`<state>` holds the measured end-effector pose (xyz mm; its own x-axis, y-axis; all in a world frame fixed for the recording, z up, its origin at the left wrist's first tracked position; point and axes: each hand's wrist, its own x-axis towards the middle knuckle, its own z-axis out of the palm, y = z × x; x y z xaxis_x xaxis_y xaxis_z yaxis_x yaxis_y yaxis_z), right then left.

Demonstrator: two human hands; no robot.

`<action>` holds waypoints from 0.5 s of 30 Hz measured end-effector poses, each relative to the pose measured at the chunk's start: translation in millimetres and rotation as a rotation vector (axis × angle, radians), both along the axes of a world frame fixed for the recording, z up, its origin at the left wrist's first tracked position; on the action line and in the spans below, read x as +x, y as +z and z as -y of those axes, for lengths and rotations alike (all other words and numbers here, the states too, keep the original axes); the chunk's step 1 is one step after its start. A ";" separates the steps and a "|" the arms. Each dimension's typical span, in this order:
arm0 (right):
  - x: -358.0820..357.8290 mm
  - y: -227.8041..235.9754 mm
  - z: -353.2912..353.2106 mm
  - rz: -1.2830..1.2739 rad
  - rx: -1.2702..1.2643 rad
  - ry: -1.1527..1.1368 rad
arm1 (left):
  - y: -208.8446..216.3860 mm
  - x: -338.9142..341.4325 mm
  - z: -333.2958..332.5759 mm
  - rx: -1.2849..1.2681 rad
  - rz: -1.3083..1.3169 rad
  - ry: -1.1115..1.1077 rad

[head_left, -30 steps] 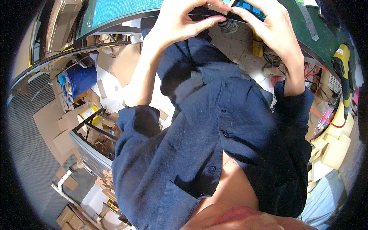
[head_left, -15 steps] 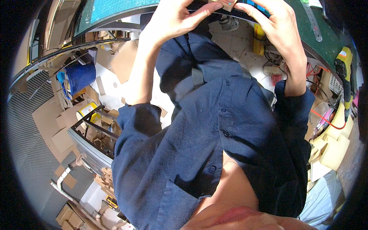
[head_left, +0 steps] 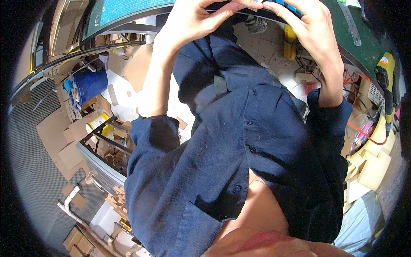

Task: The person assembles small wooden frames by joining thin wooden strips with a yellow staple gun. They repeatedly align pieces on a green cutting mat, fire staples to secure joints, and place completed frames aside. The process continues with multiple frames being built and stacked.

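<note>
At far left, a grey foam wall [head_left: 25,150], fading into the dark rim. Beside it, cardboard [head_left: 58,145] in overlapping sheets, then a white pipe [head_left: 71,197] at near left, with clutter too tangled to sort out. Farther off, a blue bin [head_left: 90,83], contents hard to make out. To the right, a tin [head_left: 96,123], yellow and white, partly covered by a dark-barred frame [head_left: 105,171]. At the far side, a teal mat [head_left: 124,10], cut off above. Next, the left hand [head_left: 192,21], thumb and fingers drawn to a narrow pinch, tips close against those opposite. Below, a shoe [head_left: 256,24], mostly hidden. Just behind the right thumb, something blue [head_left: 287,6], largely covered and cut off; cannot tell what. Under that, a yellow can [head_left: 289,47], partly behind the right hand [head_left: 310,25], likewise narrowed at thumb and forefinger. Cannot tell what, if anything, between the fingertips, with the view blocked by fingers and far edge. Farther right, a clear ruler [head_left: 352,25] on the green table [head_left: 369,53], a yellow tool [head_left: 386,64], a red cord [head_left: 364,133], pale foam [head_left: 376,169], and, near right, a crumpled bag [head_left: 359,222], cut short by the rim.
</note>
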<state>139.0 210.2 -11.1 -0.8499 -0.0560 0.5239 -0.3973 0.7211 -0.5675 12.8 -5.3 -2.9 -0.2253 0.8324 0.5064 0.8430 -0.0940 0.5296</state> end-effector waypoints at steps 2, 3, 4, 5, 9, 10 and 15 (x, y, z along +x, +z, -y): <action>0.8 -0.7 -1.2 -0.018 0.021 -0.013 | 0.1 -0.3 -3.3 0.002 0.023 -0.006; 1.8 0.2 -1.6 -0.014 0.025 -0.019 | 0.0 -0.2 -5.1 0.006 0.035 -0.013; 1.6 0.9 -1.1 -0.014 0.023 -0.016 | 0.9 0.4 -5.4 0.006 0.042 -0.012; 1.2 1.6 -0.8 -0.014 0.023 -0.014 | 2.0 0.8 -5.5 0.006 0.050 -0.011; -0.2 2.0 -1.0 -0.015 0.016 -0.003 | 7.3 0.6 -3.6 -0.031 0.014 -0.004; -0.9 1.0 -1.0 -0.018 0.011 0.002 | 5.0 0.9 -3.0 -0.024 0.042 -0.004; -2.0 2.5 -1.3 -0.009 -0.007 0.000 | 1.0 0.2 -1.5 -0.012 0.097 -0.005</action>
<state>137.0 211.4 -8.6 -0.8449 -0.0521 0.5323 -0.4027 0.7170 -0.5690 13.0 -3.8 -1.9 -0.2688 0.8392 0.4727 0.7874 -0.0912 0.6096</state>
